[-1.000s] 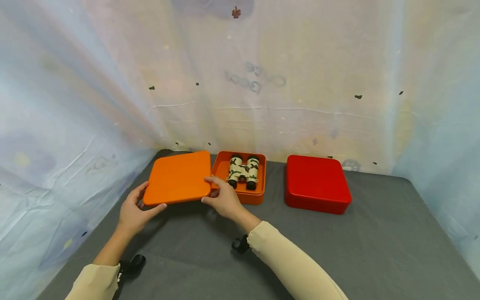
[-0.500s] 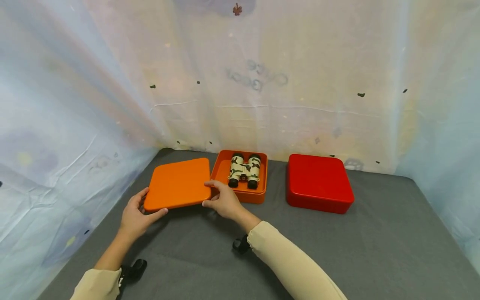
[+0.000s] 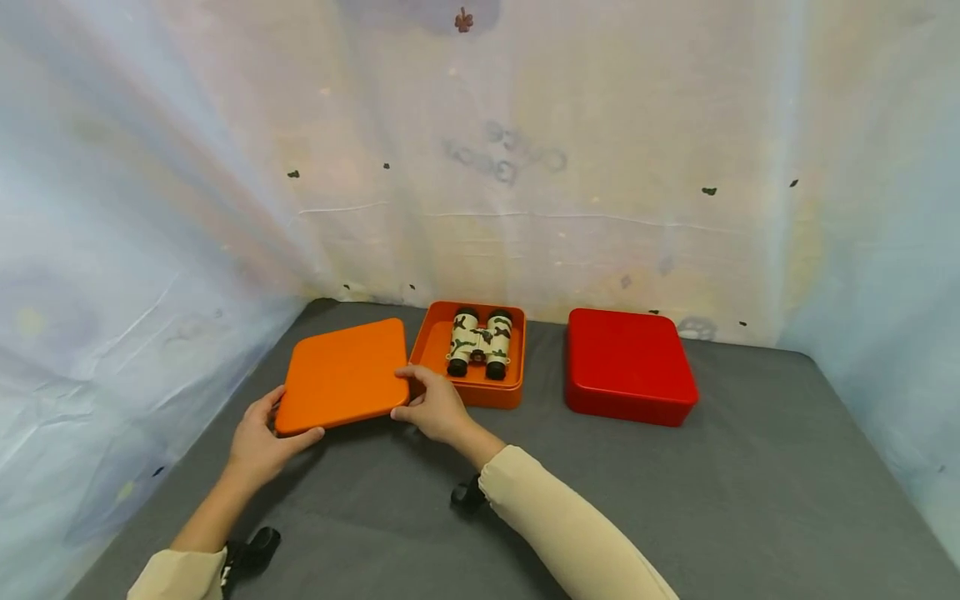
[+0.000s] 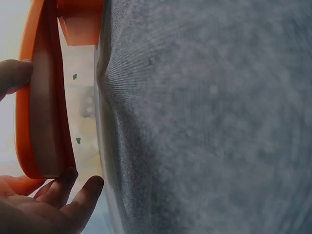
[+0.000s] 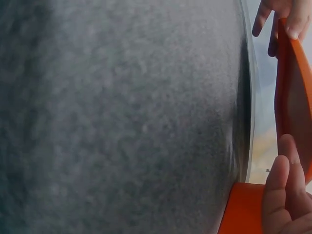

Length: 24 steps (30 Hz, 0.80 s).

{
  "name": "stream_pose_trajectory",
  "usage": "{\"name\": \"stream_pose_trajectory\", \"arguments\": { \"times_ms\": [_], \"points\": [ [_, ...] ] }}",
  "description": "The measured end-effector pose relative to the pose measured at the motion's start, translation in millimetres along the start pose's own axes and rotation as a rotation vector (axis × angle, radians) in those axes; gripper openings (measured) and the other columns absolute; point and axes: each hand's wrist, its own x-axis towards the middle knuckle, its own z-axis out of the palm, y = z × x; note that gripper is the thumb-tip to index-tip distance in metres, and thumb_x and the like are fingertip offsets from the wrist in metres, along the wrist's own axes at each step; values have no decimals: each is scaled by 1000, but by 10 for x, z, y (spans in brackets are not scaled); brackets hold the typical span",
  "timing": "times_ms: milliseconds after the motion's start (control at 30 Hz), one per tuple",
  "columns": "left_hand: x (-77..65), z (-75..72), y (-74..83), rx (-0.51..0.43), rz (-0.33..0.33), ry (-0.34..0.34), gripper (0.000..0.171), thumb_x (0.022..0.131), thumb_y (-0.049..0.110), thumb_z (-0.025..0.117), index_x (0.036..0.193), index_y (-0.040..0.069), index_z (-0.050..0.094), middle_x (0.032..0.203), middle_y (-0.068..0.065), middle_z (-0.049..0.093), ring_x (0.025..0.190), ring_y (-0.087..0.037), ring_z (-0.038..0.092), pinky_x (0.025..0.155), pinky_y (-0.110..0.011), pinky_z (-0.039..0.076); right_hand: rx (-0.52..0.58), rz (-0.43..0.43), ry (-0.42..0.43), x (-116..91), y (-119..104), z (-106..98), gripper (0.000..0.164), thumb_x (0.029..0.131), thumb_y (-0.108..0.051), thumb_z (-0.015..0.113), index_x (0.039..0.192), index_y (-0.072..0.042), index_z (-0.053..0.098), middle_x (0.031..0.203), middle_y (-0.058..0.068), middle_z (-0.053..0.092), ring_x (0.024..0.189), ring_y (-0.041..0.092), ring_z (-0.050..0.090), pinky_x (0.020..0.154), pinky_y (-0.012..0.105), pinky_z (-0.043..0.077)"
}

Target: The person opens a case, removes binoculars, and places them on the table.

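Note:
Both hands hold an orange box lid (image 3: 345, 375) between them, top face up and a little tilted. Its left edge is gripped by my left hand (image 3: 258, 442), thumb along the near side. My right hand (image 3: 435, 407) pinches the right near corner between thumb and fingers. In the left wrist view the lid's hollow underside (image 4: 44, 107) shows, raised off the grey surface. Just right of the lid stands the open orange box (image 3: 487, 395), partly behind my right hand. Inside it lie toy binoculars (image 3: 480, 343) in a camouflage pattern with black ends.
A red box (image 3: 630, 367), covered on top, stands to the right of the orange box. Grey cloth (image 3: 735, 483) covers the table. Pale printed curtains (image 3: 525, 167) hang behind and on both sides. Black wrist straps (image 3: 251, 552) sit at the sleeves.
The lid has come slightly lower and nearer to me, its far edge dropping, with both hands still holding it. The orange box, binoculars and red box stay in place; the view shifts slightly.

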Motion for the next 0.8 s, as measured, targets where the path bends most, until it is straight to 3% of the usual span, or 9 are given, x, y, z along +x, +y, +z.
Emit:
{"name": "stream_pose_trajectory", "arguments": {
  "times_ms": [100,333,500,600,700,800],
  "points": [
    [-2,-10,-18,13,-10,-3,100,80,38,77,152,-3,20,144,-32,32,119,-44,45,93,-55,40,-6,3,6,1,-3,25,56,80,-13,78,131,-22,57,97,7,67,63,6,60,54,22,51],
    [18,-34,-27,25,-2,17,99,79,38,78,151,-2,23,142,-31,34,118,-43,47,87,-42,42,-41,-30,22,-2,-34,42,57,82,-15,77,134,-24,55,117,5,64,70,6,63,56,21,52],
    [-8,-96,-42,61,0,9,100,79,38,78,151,-3,23,142,-32,33,116,-44,48,86,-48,43,-47,-20,12,-7,-69,79,57,82,-16,78,133,-25,55,88,3,68,60,5,60,53,21,50],
    [-16,-121,-55,73,-13,-16,102,80,40,77,151,-4,20,143,-35,31,116,-46,47,87,-54,44,-57,0,5,-9,-71,99,56,81,-17,78,132,-26,56,80,4,68,56,5,58,51,21,48],
    [-24,-128,-67,85,-29,-40,104,79,42,77,151,-6,18,143,-35,30,115,-46,47,88,-55,44,-97,14,4,-13,-66,115,55,80,-18,79,131,-24,58,95,4,70,59,11,60,54,23,49],
    [-30,-137,-75,99,-40,-65,105,80,43,76,150,-7,18,143,-35,30,115,-45,47,89,-56,44,-176,23,5,-16,-71,126,54,79,-21,80,129,-24,59,121,1,65,89,15,66,75,27,54]
  ]
}}
